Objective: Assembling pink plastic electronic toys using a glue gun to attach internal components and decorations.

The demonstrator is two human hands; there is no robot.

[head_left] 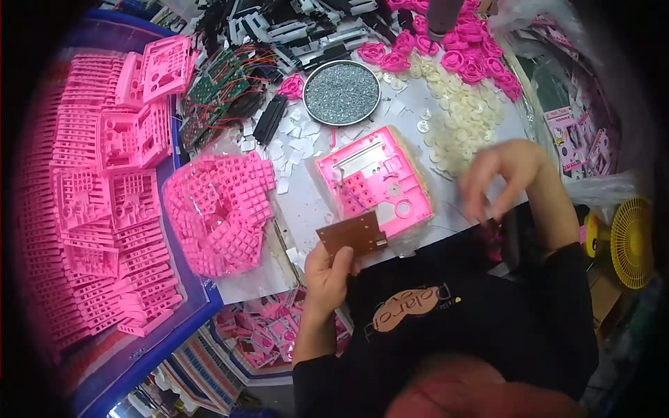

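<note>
A thin brown circuit board (352, 235) with small holes is pinched by my left hand (330, 275), over the near left corner of a pink plastic housing (411, 207). That housing lies face down on a pad wrapped in clear film, showing its round holes and slots; a square grid of pink keys (357, 194) sits in it. My right hand (503, 180), blurred by motion, hangs to the right of the housing, near a heap of whitish discs (463, 118). Its thumb and fingers are apart, and I see nothing between them.
A round dish of small screws (341, 93) stands behind the housing. Pink keypads (219, 209) fill a clear bag at left, beside a blue-edged bin (202, 306) of stacked pink housings. Green wired boards (216, 90), black parts and pink rings (474, 45) crowd the back. A tool tip (440, 21) hangs above.
</note>
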